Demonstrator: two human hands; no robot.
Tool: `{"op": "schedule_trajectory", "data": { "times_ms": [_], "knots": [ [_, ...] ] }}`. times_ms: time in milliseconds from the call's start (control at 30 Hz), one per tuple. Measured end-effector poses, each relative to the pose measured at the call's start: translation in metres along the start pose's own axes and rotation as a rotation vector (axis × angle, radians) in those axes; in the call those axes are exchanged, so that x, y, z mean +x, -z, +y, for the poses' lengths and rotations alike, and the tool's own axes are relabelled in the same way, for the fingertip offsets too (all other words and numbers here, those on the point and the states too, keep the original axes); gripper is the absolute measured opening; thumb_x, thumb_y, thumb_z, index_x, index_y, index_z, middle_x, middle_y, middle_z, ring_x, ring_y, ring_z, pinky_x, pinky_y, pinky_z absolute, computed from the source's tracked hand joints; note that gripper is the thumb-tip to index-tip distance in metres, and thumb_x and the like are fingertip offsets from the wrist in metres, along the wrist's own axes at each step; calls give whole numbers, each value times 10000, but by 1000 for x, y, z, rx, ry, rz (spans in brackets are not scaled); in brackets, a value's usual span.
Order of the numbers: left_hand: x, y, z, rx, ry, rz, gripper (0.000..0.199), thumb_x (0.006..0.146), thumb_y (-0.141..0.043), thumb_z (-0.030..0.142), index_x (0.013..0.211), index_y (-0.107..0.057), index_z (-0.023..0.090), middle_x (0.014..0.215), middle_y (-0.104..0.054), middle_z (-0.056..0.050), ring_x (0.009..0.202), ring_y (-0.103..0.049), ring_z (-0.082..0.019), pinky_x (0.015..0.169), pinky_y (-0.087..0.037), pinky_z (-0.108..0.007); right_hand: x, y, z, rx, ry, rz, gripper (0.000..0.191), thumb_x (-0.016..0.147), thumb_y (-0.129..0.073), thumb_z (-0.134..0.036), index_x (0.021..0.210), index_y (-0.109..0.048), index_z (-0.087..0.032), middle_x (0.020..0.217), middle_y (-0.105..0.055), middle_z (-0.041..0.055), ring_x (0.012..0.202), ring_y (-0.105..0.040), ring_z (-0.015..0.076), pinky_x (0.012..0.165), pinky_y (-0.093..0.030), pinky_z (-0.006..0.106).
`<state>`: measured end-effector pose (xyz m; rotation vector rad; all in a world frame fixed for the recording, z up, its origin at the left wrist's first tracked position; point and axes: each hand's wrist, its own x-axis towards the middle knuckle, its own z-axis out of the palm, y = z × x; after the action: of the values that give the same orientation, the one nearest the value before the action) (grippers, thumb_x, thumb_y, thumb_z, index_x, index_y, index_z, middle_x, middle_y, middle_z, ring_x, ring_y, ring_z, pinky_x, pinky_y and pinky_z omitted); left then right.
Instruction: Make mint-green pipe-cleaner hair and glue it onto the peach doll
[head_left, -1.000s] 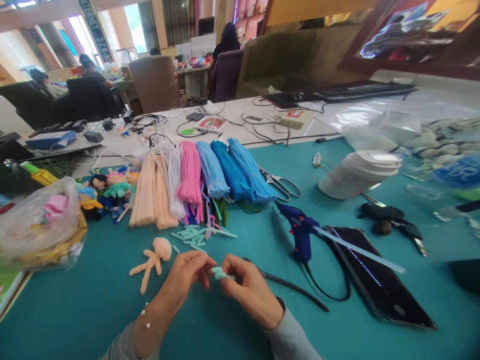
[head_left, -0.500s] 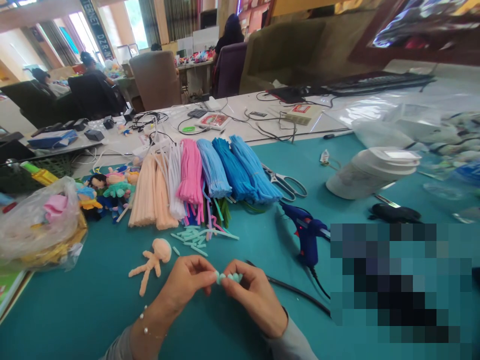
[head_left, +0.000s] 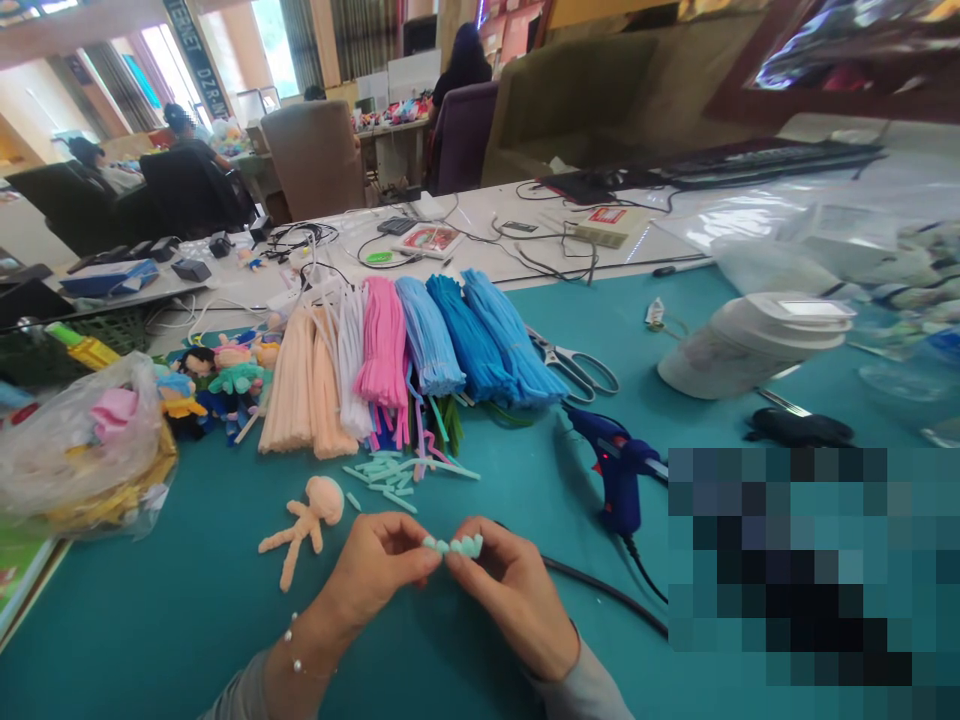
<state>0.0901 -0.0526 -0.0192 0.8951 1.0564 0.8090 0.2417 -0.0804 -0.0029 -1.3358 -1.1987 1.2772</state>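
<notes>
Between my two hands is a small row of mint-green fuzzy pieces (head_left: 466, 546). My left hand (head_left: 386, 560) pinches its left end, while my right hand (head_left: 502, 580) grips it near the middle with thumb and fingers. Up and to the left of my left hand lies a peach fuzzy doll figure (head_left: 307, 525) with a round head. Short mint-green stems (head_left: 386, 477) are scattered just above my hands. Behind them are bundles of fuzzy stems, among them peach (head_left: 289, 385), pink (head_left: 382, 345) and blue (head_left: 510, 345).
A blue glue gun (head_left: 619, 475) with its black cable lies right of my hands. Scissors (head_left: 577, 365) and a white lidded cup (head_left: 750, 345) are farther back. At the left are a plastic bag (head_left: 82, 430) and small dolls (head_left: 232, 375). People sit in the background.
The mint-green row has turned slightly between my fingers, and more of it shows. The whole view has shifted a little; the objects on the table have not moved.
</notes>
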Motion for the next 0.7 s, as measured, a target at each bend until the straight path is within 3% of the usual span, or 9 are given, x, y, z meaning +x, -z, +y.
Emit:
{"op": "schedule_trajectory", "data": {
  "times_ms": [233, 467, 700],
  "knots": [
    [-1, -3, 2, 99, -42, 61, 167, 562, -760, 249, 514, -633, 152, 437, -554, 20, 439, -464, -98, 445, -359, -221, 2, -7, 3, -13, -19, 43, 291, 690, -629, -377, 539, -458, -197, 506, -414, -56, 506, -352, 96, 484, -345, 223],
    [3, -1, 1, 72, -46, 107, 164, 553, -740, 251, 498, -612, 163, 436, -564, 17, 425, -488, -104, 467, -390, -233, 1, -4, 6, -6, -17, 33, 236, 715, -629, -404, 673, -565, -180, 589, -516, -26, 562, -448, 124, 527, -376, 240],
    [3, -2, -3, 25, -26, 52, 217, 557, -777, 309, 587, -626, 157, 474, -568, 29, 427, -483, -97, 458, -389, -226, 3, -1, 7, -40, -9, 66, 279, 735, -614, -412, 601, -512, -190, 530, -449, -48, 504, -375, 104, 479, -328, 232]
  ]
}}
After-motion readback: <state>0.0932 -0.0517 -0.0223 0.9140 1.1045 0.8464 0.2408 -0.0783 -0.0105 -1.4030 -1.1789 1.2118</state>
